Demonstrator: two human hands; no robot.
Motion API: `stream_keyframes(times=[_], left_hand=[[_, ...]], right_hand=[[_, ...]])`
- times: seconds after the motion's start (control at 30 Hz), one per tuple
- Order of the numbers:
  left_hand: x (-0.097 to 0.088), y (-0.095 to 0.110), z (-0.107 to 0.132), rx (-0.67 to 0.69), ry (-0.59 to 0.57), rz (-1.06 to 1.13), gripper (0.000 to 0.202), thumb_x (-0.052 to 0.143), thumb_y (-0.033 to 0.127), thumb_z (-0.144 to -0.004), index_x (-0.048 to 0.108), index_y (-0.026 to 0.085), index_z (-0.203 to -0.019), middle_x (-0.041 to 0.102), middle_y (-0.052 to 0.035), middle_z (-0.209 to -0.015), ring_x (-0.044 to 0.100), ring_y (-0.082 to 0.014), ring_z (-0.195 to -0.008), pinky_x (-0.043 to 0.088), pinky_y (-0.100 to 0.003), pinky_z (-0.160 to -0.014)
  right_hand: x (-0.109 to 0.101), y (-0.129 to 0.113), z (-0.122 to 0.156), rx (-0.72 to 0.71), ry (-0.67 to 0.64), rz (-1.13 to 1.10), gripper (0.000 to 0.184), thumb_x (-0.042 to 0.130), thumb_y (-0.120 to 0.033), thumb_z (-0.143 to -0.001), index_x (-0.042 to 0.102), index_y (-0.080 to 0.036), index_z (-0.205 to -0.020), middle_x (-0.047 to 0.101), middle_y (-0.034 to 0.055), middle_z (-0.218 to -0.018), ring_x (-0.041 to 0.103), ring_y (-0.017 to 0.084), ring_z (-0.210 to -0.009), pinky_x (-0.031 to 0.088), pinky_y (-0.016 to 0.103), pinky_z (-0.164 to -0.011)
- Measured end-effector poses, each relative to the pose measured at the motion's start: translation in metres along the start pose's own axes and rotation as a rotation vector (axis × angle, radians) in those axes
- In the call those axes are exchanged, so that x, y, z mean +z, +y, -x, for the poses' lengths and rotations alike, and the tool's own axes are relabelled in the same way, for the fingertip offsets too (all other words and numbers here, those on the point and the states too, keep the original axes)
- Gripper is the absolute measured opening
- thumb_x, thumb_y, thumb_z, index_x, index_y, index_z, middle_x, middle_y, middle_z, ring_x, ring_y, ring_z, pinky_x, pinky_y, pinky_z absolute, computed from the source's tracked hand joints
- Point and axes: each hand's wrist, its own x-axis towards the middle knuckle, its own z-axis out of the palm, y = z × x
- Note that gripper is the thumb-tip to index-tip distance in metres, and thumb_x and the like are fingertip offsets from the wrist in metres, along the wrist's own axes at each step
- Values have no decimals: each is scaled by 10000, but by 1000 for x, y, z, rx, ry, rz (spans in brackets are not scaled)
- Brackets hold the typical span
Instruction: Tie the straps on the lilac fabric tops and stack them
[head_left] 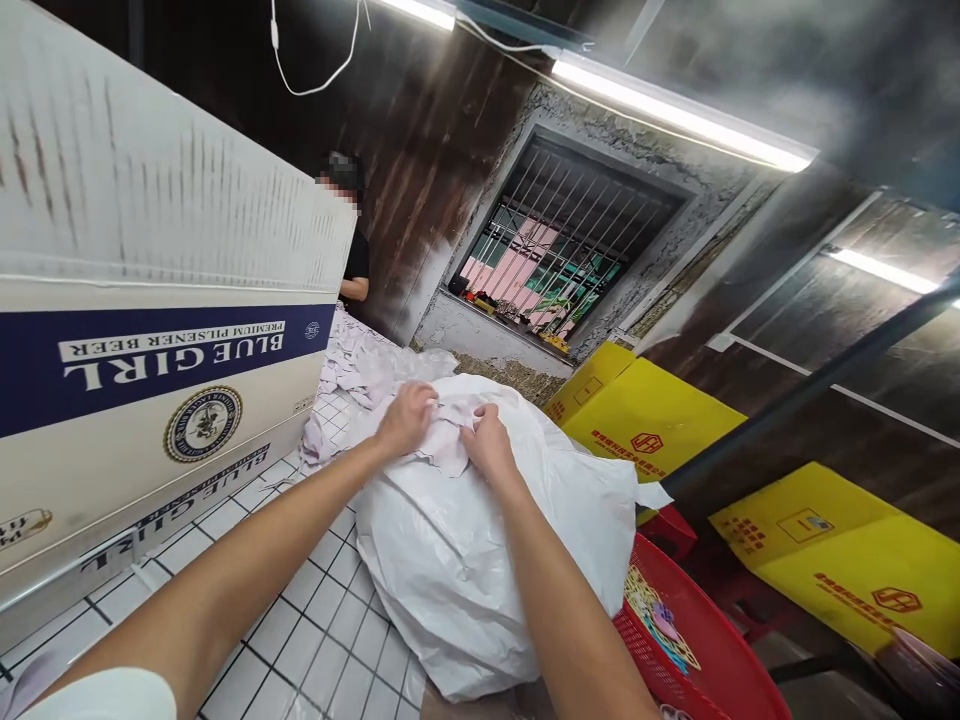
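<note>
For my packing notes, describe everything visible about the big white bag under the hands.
The white bag is large, thin crinkled plastic, stuffed full and bulging, lying on the white tiled surface. Its open top shows pale scraps, which the left hand and right hand grip. Its right side overlaps the red basket.

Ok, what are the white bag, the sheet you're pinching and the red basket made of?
White bag: thin plastic film, likely; soft sheen, crumpled folds. Pale sheet that left hand and right hand pinch: paper or cloth, matte; can't tell which. Red basket: moulded plastic, glossy, perforated wall.
</note>
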Motion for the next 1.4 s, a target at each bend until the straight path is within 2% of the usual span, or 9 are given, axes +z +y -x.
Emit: stream_keyframes(times=[0.2,0.4,0.57,0.7,0.83,1.0,1.1,1.23,1.4], left_hand=[[56,12,-19,87,-292,-123,318,656,175,-793,658,171,-1112,566,-187,-1349,360,-359,-1399,234,-485,-1172],[74,8,-10,74,-286,-109,474,710,130,-691,659,161,-1162,587,-188,-1353,361,-367,-1408,218,-464,-1187],[49,28,-16,20,-115,-30,280,585,99,-766,715,129,-1012,668,-174,-1211,573,-290,-1188,403,-395,-1074],[-16,46,2,-119,-26,-32,312,517,52,-776,714,102,-1013,715,-116,-1019,643,-229,-986,467,-369,-975],[-122,55,90,-139,-64,-87,152,626,148,-793,722,112,-905,690,-45,-862,635,-192,-887,471,-311,-887],[-215,65,275,-315,-47,-430,106,699,228,-755,728,184,-847,683,-65,-894,624,-252,-955,453,-372,-966],[-209,46,360,-375,-52,-653,311,705,291,-763,698,199,-1061,631,-145,-1239,508,-359,-1216,384,-535,-1072],[-154,38,417,-333,-132,-694,423,597,194,-820,614,201,-1242,464,-161,-1472,324,-394,-1405,310,-653,-1113],[-119,75,446,-111,-298,-313,557,450,4,-774,581,220,-1271,494,-109,-1449,450,-241,-1355,431,-447,-1114]], right_hand=[[-1,-3,15,-54,188,166,229,504,-177,-878,589,-167,-1091,545,170,-1092,545,286,-961,421,354,-726],[15,9,6,-311,181,-54,295,474,-270,-928,674,-215,-1138,516,100,-982,505,262,-993,437,399,-919],[35,27,-3,-234,102,-312,349,378,-326,-970,645,-216,-1167,612,61,-963,560,213,-972,460,351,-926],[40,23,3,-205,34,-295,246,454,-297,-935,673,-187,-953,611,77,-832,562,242,-895,457,373,-869],[34,17,4,-143,25,-358,209,446,-277,-943,612,-222,-1058,582,129,-979,502,285,-1082,393,445,-973],[5,4,59,-274,269,-401,273,569,-289,-872,603,-197,-1126,532,125,-1040,544,222,-855,467,424,-849],[7,-26,154,-556,129,-517,207,510,-326,-927,630,-200,-1039,565,75,-905,547,214,-824,484,415,-803],[53,-68,296,-777,-426,-640,269,623,-290,-882,621,-218,-1142,603,91,-1033,574,228,-985,508,394,-882],[72,-54,378,-628,-551,-585,207,564,-104,-843,626,-193,-1019,617,70,-957,577,213,-917,499,349,-827]])
